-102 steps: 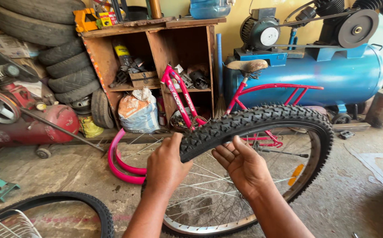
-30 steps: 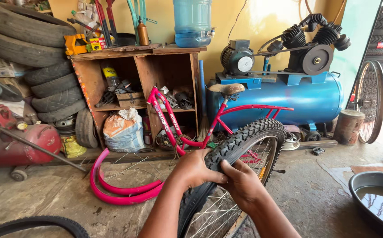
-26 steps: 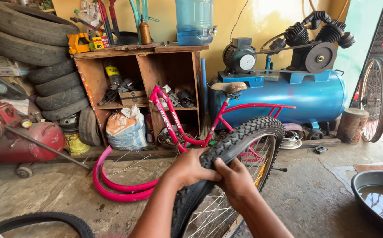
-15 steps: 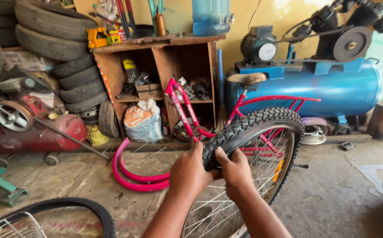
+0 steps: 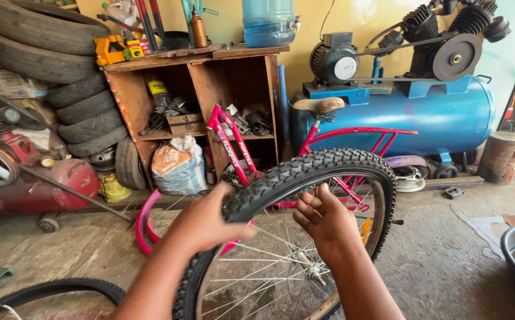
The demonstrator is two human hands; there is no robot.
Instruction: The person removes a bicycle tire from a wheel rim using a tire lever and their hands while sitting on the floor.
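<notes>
On the spoked wheel's (image 5: 281, 261) knobby tyre (image 5: 317, 169), left hand (image 5: 207, 222) grips; right hand (image 5: 328, 222) released.

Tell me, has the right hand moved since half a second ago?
Yes. The right hand has opened and shifted right, away from the left hand on the tyre; it now sits directly below the saddle.

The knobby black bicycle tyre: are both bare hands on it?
No: only the left hand grips the knobby black bicycle tyre; the right hand is open beside the spokes.
</notes>
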